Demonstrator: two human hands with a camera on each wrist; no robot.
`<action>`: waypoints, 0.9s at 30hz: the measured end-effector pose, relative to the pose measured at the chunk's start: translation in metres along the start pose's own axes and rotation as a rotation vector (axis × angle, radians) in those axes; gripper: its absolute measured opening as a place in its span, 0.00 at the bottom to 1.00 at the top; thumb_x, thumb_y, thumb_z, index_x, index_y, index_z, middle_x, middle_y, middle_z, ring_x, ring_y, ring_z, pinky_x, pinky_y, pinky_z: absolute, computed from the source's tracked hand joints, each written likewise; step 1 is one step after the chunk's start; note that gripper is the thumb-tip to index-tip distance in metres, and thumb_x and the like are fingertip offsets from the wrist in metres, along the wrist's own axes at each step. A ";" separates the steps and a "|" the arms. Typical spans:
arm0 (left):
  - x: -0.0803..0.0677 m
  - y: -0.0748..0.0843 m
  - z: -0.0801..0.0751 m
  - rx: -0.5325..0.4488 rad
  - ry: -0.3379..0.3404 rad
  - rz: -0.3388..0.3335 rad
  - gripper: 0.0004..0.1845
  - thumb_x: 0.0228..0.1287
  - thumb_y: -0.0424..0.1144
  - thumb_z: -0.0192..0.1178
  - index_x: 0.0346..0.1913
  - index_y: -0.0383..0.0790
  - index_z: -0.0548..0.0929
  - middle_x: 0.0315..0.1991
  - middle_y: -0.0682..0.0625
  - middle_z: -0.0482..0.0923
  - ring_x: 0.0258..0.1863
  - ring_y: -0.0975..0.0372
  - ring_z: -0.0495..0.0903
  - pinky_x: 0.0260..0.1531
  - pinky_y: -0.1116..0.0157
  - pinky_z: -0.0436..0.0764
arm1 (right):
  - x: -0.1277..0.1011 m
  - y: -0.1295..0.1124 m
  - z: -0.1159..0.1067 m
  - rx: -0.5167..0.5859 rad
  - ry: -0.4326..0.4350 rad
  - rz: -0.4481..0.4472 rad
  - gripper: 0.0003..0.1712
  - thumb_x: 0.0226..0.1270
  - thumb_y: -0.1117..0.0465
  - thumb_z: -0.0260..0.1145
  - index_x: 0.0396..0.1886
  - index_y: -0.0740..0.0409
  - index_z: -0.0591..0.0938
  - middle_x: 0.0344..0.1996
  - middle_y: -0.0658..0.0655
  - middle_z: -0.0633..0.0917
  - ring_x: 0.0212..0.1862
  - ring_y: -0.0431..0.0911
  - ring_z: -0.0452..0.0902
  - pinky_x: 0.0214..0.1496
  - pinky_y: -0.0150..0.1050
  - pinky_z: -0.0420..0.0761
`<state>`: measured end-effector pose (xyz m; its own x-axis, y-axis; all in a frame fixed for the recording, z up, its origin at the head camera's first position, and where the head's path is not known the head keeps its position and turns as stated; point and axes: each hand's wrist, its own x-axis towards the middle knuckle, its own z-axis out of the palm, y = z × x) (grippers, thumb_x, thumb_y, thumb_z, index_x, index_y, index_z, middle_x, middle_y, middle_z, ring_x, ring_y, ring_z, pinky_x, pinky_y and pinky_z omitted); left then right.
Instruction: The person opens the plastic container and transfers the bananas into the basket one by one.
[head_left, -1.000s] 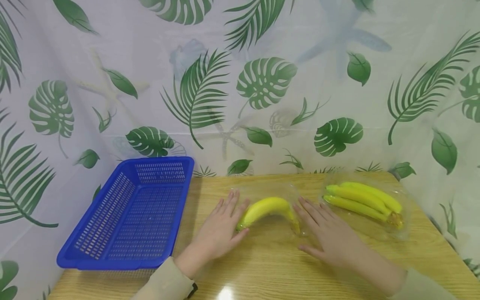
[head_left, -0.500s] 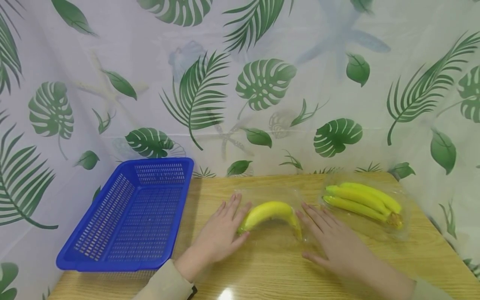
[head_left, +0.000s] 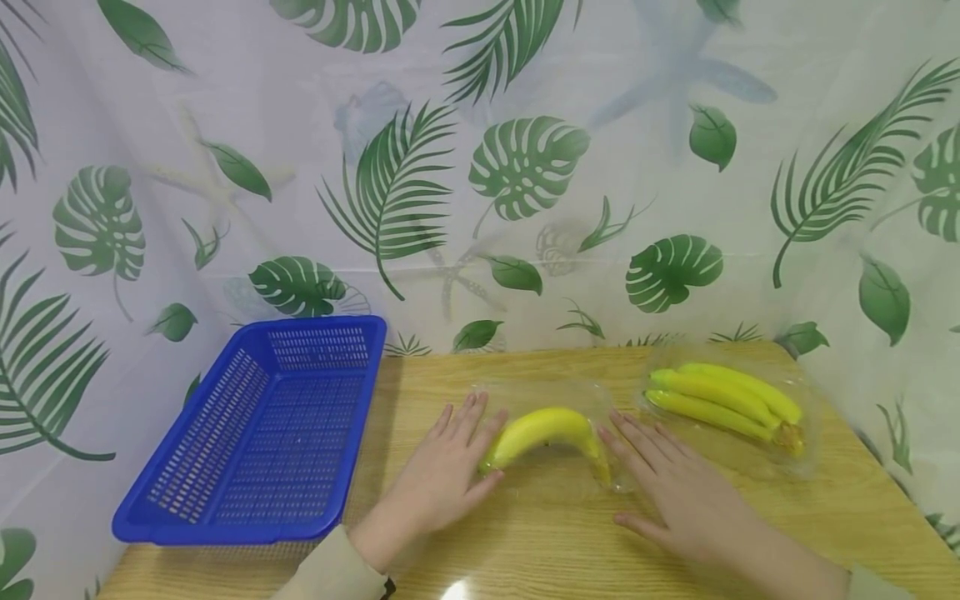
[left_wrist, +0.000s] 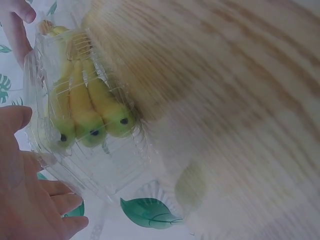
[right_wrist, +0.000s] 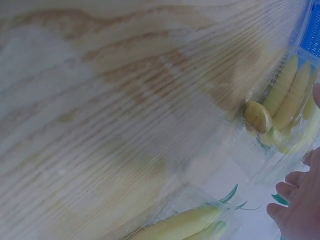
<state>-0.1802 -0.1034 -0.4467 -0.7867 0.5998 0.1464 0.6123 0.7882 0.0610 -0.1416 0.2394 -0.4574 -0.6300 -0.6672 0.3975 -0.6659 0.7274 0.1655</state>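
A clear plastic box (head_left: pixel 536 394) of yellow bananas (head_left: pixel 551 422) sits between my two hands on the wooden table. My left hand (head_left: pixel 446 471) lies along its left side with the fingers straight, and my right hand (head_left: pixel 678 492) along its right side, thumb spread. In the left wrist view, several banana tips (left_wrist: pixel 93 131) face the camera through the clear wall, beside my left hand (left_wrist: pixel 30 195). The right wrist view shows the brown stem end (right_wrist: pixel 256 116) of the bunch near my right hand (right_wrist: pixel 302 200).
To the left stands a blue perforated plastic basket (head_left: pixel 277 446) with a wide rim. A second clear box with bananas (head_left: pixel 720 400) lies at the back right, just past my right hand. A leaf-patterned white cloth (head_left: pixel 525 275) hangs behind the wooden table (head_left: pixel 540 550).
The box of bananas has shifted slightly to the right and nearer to me, with both hands beside it. My right hand has slid a little rightward. The basket and second box stay put.
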 end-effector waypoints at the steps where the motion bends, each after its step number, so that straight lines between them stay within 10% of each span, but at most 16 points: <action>1: 0.000 0.000 0.000 0.000 0.000 0.000 0.40 0.80 0.59 0.53 0.86 0.45 0.56 0.86 0.36 0.47 0.86 0.44 0.52 0.85 0.44 0.54 | 0.000 0.000 0.000 -0.002 0.000 0.001 0.58 0.68 0.33 0.68 0.86 0.58 0.56 0.87 0.61 0.52 0.87 0.39 0.23 0.89 0.34 0.26; 14: -0.003 0.001 -0.003 -0.003 0.003 0.005 0.41 0.80 0.60 0.53 0.86 0.46 0.55 0.86 0.37 0.47 0.86 0.45 0.51 0.85 0.44 0.54 | -0.003 -0.003 -0.005 -0.015 -0.027 0.020 0.59 0.68 0.32 0.68 0.87 0.56 0.55 0.86 0.61 0.55 0.87 0.39 0.21 0.89 0.33 0.25; 27: -0.016 -0.012 -0.002 -0.059 0.161 -0.008 0.37 0.79 0.55 0.55 0.82 0.41 0.64 0.82 0.35 0.61 0.81 0.43 0.65 0.82 0.45 0.64 | 0.005 0.000 -0.012 -0.018 -0.006 -0.021 0.55 0.73 0.30 0.61 0.86 0.58 0.57 0.86 0.62 0.57 0.87 0.41 0.23 0.90 0.35 0.26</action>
<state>-0.1750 -0.1223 -0.4481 -0.7718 0.5599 0.3013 0.6133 0.7807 0.1202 -0.1392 0.2381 -0.4446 -0.6184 -0.6830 0.3886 -0.6717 0.7161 0.1897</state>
